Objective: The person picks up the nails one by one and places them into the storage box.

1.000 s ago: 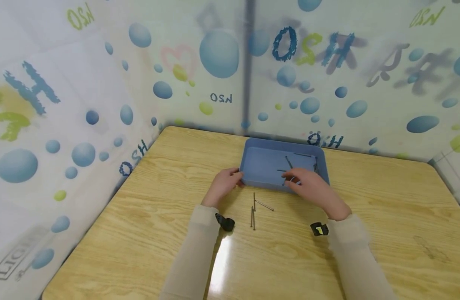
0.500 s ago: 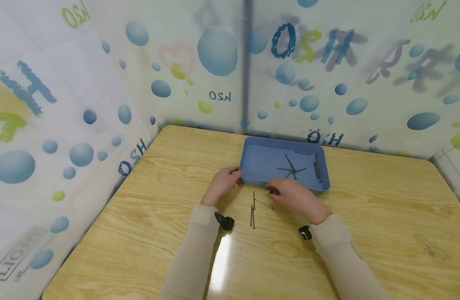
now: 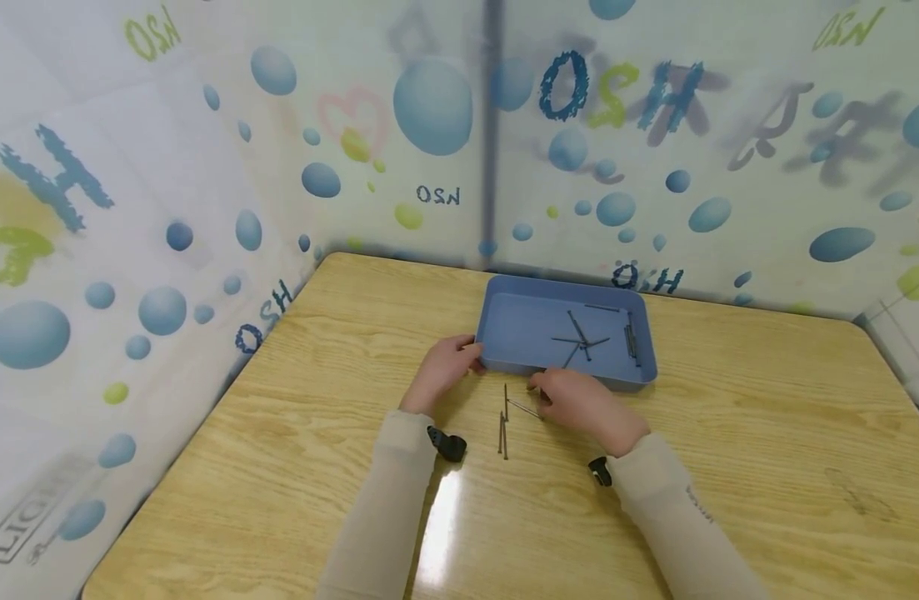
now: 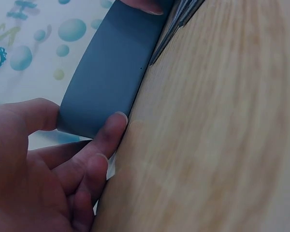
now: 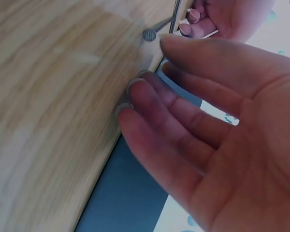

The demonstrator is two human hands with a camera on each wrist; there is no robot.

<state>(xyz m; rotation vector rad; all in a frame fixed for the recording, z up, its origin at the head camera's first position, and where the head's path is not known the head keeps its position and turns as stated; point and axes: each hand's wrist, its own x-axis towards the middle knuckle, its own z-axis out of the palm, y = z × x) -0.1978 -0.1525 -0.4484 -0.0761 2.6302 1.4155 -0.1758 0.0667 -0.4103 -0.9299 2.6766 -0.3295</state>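
Observation:
A shallow blue tray lies on the wooden table with several dark nails scattered in its right half. My left hand holds the tray's front left corner, its thumb at the tray wall and fingers low beside the base, as the left wrist view shows. Just in front of the tray, my right hand is low over the table, fingers loosely bent with nothing between them. Close to its thumb lies a slanted nail, its round head facing the right wrist camera. Other loose nails lie left of it.
The wooden table backs onto a printed wall covering with bubbles and letters, right behind the tray. Dark camera mounts sit on both wrists.
My right hand has left the inside of the tray and moved left and toward me, down to the loose nails on the table. The left hand stays at the tray corner.

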